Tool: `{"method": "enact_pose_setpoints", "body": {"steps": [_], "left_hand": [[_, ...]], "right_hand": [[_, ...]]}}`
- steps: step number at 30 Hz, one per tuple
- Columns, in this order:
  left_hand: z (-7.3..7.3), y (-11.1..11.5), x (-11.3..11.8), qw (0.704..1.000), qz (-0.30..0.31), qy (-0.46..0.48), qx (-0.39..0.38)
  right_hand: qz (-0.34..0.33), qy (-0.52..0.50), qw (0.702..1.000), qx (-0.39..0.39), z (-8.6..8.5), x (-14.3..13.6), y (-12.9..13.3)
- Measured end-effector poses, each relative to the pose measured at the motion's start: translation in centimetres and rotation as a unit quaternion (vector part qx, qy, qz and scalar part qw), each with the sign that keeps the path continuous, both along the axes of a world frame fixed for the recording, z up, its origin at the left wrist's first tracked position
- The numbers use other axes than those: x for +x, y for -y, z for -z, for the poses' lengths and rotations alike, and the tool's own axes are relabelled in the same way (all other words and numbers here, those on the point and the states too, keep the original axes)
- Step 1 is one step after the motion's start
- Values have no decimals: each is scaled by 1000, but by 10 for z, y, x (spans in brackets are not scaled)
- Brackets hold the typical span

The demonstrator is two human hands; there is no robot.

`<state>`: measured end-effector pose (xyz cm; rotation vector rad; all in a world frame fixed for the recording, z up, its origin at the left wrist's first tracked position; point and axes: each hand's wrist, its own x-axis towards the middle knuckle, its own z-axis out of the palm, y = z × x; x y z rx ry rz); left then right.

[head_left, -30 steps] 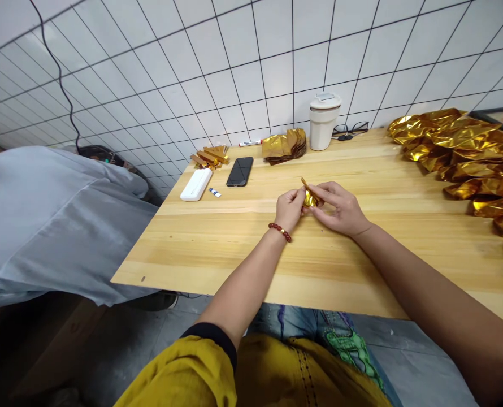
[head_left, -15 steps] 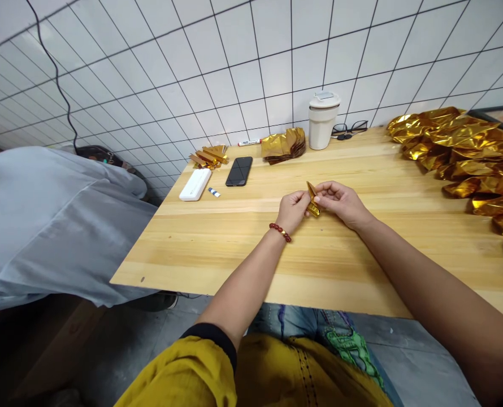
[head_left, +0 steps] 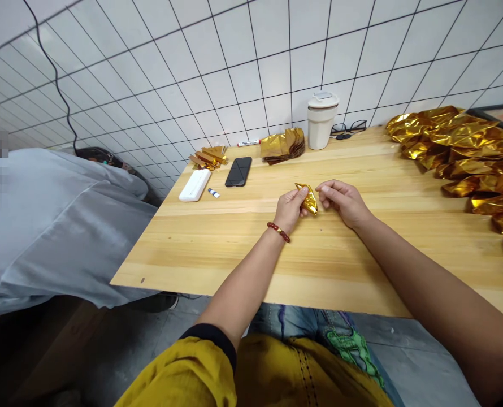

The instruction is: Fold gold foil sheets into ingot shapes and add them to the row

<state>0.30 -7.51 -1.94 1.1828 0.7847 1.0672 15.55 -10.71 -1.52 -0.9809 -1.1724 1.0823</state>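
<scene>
A small folded piece of gold foil (head_left: 309,201) is pinched between the thumb and fingers of my left hand (head_left: 290,209), above the middle of the wooden table (head_left: 234,243). A red bead bracelet is on that wrist. Just right of the foil, my right hand (head_left: 343,201) has its thumb and bent fingers close together, a small gap away from the foil. Whether anything is between those fingertips is too small to tell.
Along the wall stand a white cup (head_left: 321,121), glasses (head_left: 353,127), a gold foil stack (head_left: 282,144), a marker, foil strips (head_left: 209,157), a phone (head_left: 238,172) and a white box (head_left: 195,185). Crumpled gold foil (head_left: 459,152) covers the right. A person in grey (head_left: 60,215) is at left.
My right hand has let go of the foil and sits slightly apart from it. In my left hand the foil has turned, showing a broader shiny face.
</scene>
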Motion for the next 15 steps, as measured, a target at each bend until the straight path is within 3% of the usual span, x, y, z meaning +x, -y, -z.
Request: {"method": "enact_pose_setpoints", "body": {"steps": [8, 15], "left_hand": [[-3, 2, -1, 998, -30, 50, 38], [-9, 4, 0, 994, -7, 109, -14]], "right_hand": [[5, -45, 999, -30, 5, 4, -7], [-2, -57, 998, -41, 7, 6, -10]]}}
